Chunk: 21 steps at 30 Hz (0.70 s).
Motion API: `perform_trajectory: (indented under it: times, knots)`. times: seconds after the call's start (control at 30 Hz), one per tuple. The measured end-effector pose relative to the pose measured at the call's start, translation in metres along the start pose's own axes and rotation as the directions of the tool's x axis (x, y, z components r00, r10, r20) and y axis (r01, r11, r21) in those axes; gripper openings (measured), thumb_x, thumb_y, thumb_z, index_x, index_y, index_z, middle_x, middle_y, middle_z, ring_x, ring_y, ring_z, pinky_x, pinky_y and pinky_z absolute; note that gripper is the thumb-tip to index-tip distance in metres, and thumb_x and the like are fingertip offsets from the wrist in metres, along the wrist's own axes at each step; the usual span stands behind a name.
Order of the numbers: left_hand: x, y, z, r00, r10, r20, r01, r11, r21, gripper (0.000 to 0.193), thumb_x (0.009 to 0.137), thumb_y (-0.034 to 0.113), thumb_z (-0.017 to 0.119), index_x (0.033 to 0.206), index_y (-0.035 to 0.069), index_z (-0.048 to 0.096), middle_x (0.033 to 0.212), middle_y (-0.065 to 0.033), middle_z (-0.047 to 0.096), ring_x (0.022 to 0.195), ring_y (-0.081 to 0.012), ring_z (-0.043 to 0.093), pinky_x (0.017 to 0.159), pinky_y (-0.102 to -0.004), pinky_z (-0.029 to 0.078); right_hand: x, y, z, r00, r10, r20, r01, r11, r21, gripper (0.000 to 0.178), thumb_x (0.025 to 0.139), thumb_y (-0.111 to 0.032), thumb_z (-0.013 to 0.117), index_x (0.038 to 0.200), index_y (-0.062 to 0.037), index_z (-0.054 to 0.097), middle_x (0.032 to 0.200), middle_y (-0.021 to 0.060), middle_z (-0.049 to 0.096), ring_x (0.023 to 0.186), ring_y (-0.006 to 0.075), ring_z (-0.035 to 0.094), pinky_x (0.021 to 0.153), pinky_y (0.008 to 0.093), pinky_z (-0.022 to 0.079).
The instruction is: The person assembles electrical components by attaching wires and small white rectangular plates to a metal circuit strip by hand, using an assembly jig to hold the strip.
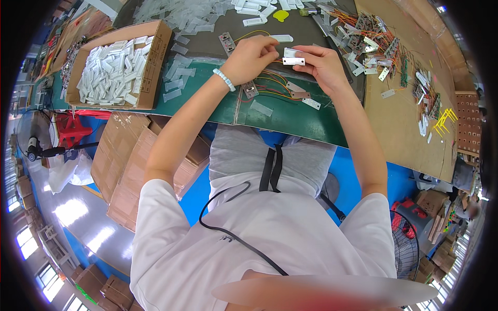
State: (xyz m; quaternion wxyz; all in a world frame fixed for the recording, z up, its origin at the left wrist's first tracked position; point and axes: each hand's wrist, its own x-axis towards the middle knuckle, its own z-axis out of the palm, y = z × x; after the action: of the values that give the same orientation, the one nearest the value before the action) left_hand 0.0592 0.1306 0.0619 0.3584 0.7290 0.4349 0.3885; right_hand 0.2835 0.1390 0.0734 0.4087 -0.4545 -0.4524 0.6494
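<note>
1. Spanning the top of the view, the worktop (324, 129) carries the lot: green along its near edge, a dark mat (302, 31) farther back, a brown sheet (404, 119) to the right.
2. Box (157, 67): open cardboard, at the left, heaped with white cases (111, 72).
3. Pile (371, 41): at the right, boards, pale plates and coloured wires in a tangle.
4. Right grip (326, 67): thumb and fingers clamped on a white part (294, 61), which is held up near the middle of the worktop.
5. Left grip (249, 58): fingertips bunched together, just left of the part; whether they pinch anything, I cannot tell. The step in hand looks like fine two-handed work on the part, the right side steadying it. As I judge it, the next move calls for a firm right hold, light left fingertips and slack in the wiring.
6. Board (250, 89): brownish, below the left grip, with red and yellow wires (275, 78) running rightward.
7. Part: small, boxy, bright white, its flat front marked with little dark spots near the ends. A shallow tray-like piece shows behind; whether the two are joined is unclear.
</note>
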Motion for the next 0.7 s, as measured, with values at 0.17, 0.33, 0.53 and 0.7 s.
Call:
perform_trajectory:
  times: [0.17, 0.33, 0.53, 0.7]
  knots:
    - [0.002, -0.004, -0.001, 0.989, 0.041, 0.143, -0.048, 0.998, 0.049, 0.017, 0.092, 0.01, 0.066, 0.1, -0.005, 0.067, 0.09, -0.0161, 0.07, 0.08, -0.0266, 0.071, 0.075, -0.0344, 0.055, 0.0, 0.001, -0.003, 1.0, 0.02, -0.02, -0.019, 0.997, 0.069, 0.025, 0.095, -0.003, 0.064, 0.114, 0.0125, 0.066, 0.1, 0.0159, 0.068, 0.085, 0.024, 0.072, 0.08, 0.0318, 0.064]
    - [0.0, -0.015, 0.008, 0.96, 0.271, -0.068, -0.223, 0.891, 0.395, 0.013, 0.094, 0.001, 0.058, 0.107, -0.001, 0.059, 0.104, -0.0138, 0.064, 0.078, -0.0257, 0.071, 0.068, -0.0353, 0.057, 0.003, -0.002, -0.015, 0.992, 0.123, 0.002, -0.123, 0.991, 0.05, 0.031, 0.097, -0.018, 0.067, 0.106, 0.0113, 0.067, 0.103, 0.016, 0.067, 0.087, 0.0213, 0.069, 0.08, 0.0348, 0.064]
    - [-0.009, -0.008, 0.007, 0.862, 0.498, 0.097, -0.435, 0.626, 0.647, 0.028, 0.085, -0.003, 0.059, 0.113, 0.001, 0.055, 0.107, -0.0162, 0.063, 0.078, -0.0342, 0.07, 0.064, -0.0424, 0.058, 0.005, -0.004, 0.001, 0.979, 0.186, 0.085, -0.202, 0.941, 0.272, 0.031, 0.094, -0.015, 0.071, 0.111, 0.0104, 0.065, 0.096, 0.0155, 0.068, 0.084, 0.0246, 0.071, 0.082, 0.0354, 0.064]
    - [-0.004, -0.013, 0.005, 0.898, 0.438, 0.038, -0.408, 0.798, 0.445, 0.019, 0.089, 0.0, 0.062, 0.108, 0.001, 0.059, 0.099, -0.0152, 0.066, 0.078, -0.0302, 0.069, 0.068, -0.035, 0.058, 0.008, -0.003, 0.001, 0.995, 0.072, 0.064, -0.074, 0.997, 0.029, 0.025, 0.091, -0.005, 0.071, 0.112, 0.009, 0.066, 0.098, 0.0161, 0.069, 0.087, 0.0252, 0.074, 0.08, 0.0325, 0.063]
